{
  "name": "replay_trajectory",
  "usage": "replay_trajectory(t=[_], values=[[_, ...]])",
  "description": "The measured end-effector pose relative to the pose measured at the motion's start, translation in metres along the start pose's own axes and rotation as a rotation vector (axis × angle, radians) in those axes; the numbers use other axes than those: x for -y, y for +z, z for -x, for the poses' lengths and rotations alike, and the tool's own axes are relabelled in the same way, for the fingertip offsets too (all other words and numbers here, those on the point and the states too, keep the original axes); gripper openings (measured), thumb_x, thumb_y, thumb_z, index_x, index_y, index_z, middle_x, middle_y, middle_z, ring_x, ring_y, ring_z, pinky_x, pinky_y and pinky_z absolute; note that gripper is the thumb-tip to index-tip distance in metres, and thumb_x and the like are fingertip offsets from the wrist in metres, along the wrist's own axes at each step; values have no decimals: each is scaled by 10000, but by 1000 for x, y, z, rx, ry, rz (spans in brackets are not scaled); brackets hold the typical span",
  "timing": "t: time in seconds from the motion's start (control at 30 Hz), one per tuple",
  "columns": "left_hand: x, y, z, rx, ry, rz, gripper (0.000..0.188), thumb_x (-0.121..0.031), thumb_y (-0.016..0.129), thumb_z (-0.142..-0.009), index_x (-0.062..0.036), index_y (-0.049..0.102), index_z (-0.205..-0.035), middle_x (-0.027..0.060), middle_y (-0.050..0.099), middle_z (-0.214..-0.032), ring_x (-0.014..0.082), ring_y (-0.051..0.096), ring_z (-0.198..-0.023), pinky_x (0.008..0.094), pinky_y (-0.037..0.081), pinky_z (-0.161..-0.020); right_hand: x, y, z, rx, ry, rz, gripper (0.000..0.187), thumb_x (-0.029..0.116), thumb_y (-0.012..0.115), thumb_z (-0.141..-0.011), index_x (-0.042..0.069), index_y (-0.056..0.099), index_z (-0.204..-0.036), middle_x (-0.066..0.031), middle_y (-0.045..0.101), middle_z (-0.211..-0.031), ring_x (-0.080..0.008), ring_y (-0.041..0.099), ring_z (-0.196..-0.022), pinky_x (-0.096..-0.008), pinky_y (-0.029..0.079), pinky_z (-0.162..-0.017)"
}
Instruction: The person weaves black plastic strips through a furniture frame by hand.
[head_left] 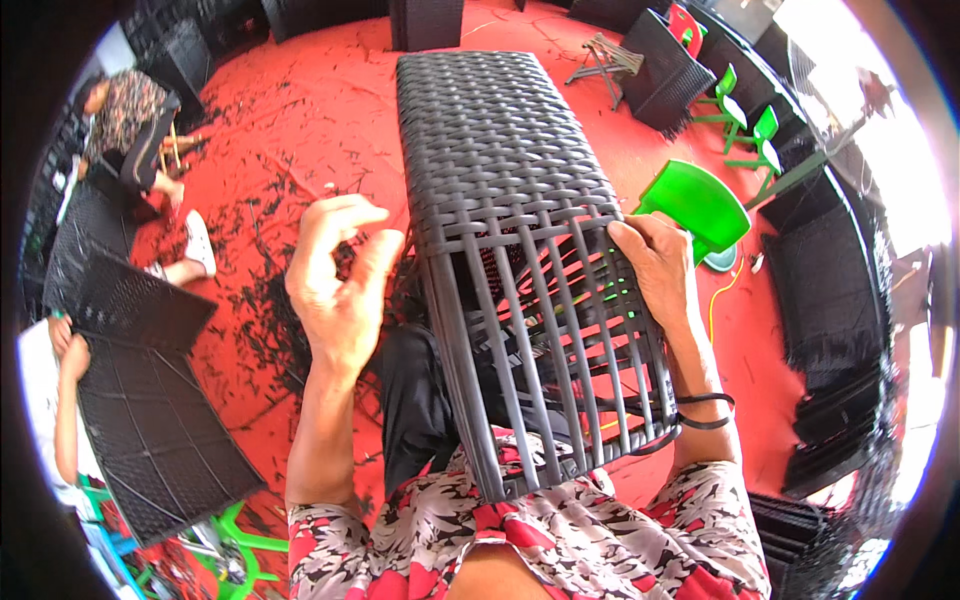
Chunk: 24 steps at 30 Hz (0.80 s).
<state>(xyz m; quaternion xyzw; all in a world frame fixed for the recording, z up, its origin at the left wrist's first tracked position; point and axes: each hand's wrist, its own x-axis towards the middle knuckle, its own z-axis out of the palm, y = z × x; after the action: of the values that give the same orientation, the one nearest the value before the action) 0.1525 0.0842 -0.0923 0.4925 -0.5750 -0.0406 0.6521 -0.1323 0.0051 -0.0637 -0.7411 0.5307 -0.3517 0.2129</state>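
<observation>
A black wicker furniture piece [500,140] stands in front of me, its far part closely woven. Toward my body its lengthwise strips [545,350] run bare, with gaps between them. My right hand [655,265] grips its right edge where the weave ends, thumb on top and fingers partly hidden. A loose black strand [705,410] loops by my right wrist. My left hand [340,280] is raised just left of the piece, apart from it. Its thumb and index finger are curved with a gap between them, and I see nothing in it.
Black scraps [270,300] litter the red floor. A green chair [695,205] stands beyond my right hand. At left, one person's hands [70,345] hold a black woven panel [170,430]; another person [135,120] sits farther back. Black woven furniture [825,290] lines the right side.
</observation>
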Motion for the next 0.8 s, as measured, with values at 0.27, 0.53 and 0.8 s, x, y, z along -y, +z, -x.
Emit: replay_trajectory(t=[0.27, 0.53, 0.8], values=[[-54, 88, -54, 713, 320, -147, 208, -12, 678, -711, 4, 600, -903, 137, 595, -907, 311, 573, -909, 374, 465, -815, -17, 22, 9, -64, 241, -600, 428, 331, 444, -965, -27, 659, -871, -36, 593, -610, -90, 528, -570, -275, 429, -541], [-52, 108, -57, 884, 498, -355, 366, 17, 608, -748, 10, 600, -1114, 142, 528, -975, 307, 530, -946, 382, 453, -848, -40, 34, 3, 55, 254, -767, 461, 364, 497, -955, -64, 646, -870, -25, 592, -665, -73, 500, -602, -255, 417, -552], [-54, 114, -57, 888, 445, -373, 344, -58, 675, -739, 34, 631, -1068, 128, 546, -925, 282, 544, -892, 360, 459, -813, -37, 24, -4, 207, 213, -762, 360, 314, 528, -949, -16, 639, -859, 20, 578, -686, -39, 490, -604, -215, 409, -557]])
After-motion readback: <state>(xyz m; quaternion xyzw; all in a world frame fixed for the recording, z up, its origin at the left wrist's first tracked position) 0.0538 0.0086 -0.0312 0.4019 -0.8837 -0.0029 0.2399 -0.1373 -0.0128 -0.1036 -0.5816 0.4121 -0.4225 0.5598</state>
